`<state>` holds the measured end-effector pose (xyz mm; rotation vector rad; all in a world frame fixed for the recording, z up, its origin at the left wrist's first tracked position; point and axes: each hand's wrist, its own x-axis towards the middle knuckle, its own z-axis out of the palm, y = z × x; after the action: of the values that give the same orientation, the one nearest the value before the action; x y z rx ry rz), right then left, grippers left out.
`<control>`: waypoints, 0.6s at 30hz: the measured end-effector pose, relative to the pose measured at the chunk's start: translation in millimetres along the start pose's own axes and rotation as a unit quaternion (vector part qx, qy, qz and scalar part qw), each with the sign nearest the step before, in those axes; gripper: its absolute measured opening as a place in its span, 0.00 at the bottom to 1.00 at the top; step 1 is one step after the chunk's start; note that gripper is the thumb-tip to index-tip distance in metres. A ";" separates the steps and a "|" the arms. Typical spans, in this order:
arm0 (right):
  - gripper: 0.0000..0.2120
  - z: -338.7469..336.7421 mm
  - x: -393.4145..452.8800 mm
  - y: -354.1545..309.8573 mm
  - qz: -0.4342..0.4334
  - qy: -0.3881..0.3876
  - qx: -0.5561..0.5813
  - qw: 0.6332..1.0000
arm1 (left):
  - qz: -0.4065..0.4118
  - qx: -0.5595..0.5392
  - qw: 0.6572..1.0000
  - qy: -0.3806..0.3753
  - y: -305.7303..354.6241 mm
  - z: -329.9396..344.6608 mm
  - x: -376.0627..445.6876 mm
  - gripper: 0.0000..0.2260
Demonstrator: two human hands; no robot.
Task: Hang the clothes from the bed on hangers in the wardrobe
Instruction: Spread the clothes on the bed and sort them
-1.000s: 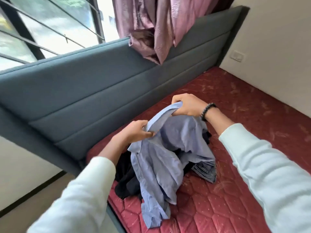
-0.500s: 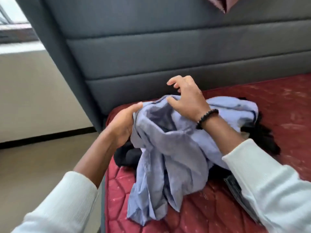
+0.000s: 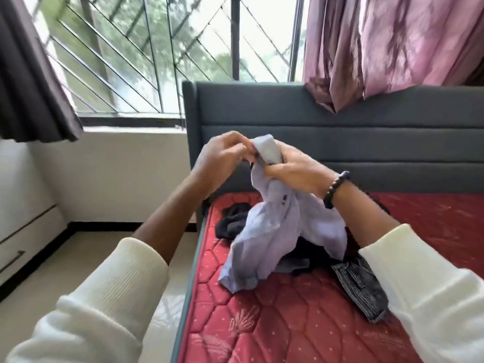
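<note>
A: Where do we have the light blue shirt (image 3: 272,231)?

B: Up off the red quilted mattress (image 3: 301,323), in front of the grey padded headboard (image 3: 340,142). Our right hand (image 3: 296,169) has its fingers wrapped round a bunched fold near the top, and our left hand (image 3: 222,158) pinches the same fold from the nine o'clock side, fingertips curled in against the cloth.

A: And the rest of it?

B: It hangs down from our grip, and its lower end drapes onto the mattress toward seven o'clock.

A: What else do we see on the bed?

B: A black garment (image 3: 233,224) lies beneath the shirt at nine o'clock, and a piece of dark grey denim (image 3: 361,292) lies at four o'clock from the shirt, by our right sleeve (image 3: 432,297).

A: Anything on the wrist?

B: A dark beaded bracelet (image 3: 336,188) on our right one. At one o'clock, a pink curtain (image 3: 392,48) hangs over the headboard's top edge.
</note>
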<state>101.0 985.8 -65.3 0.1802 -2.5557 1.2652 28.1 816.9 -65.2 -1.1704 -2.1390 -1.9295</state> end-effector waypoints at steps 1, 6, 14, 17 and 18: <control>0.20 -4.4 -9.8 -19.3 0.004 -0.040 -0.024 0.999 | 0.031 0.075 0.996 0.034 8.6 -8.4 -11.5 0.08; 0.15 2.6 -45.3 -52.4 0.059 -0.132 -0.098 0.985 | -0.020 0.062 0.982 -0.179 18.9 -6.5 -67.0 0.26; 0.03 39.6 -78.3 37.1 0.153 0.177 -0.210 0.949 | -0.013 0.293 0.948 0.120 6.6 -2.1 -52.2 0.16; 0.08 47.9 -87.7 89.8 0.255 0.171 -0.077 0.949 | -0.043 0.209 0.944 0.251 29.6 -37.3 -21.2 0.13; 0.08 51.7 -90.3 100.9 0.256 0.153 -0.034 0.954 | -0.064 0.210 0.941 0.258 32.3 -51.6 -9.8 0.12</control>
<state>153.2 1004.9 -199.2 -0.6828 -2.4393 1.2388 29.5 765.6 -31.0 -0.4014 -2.1914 -1.4776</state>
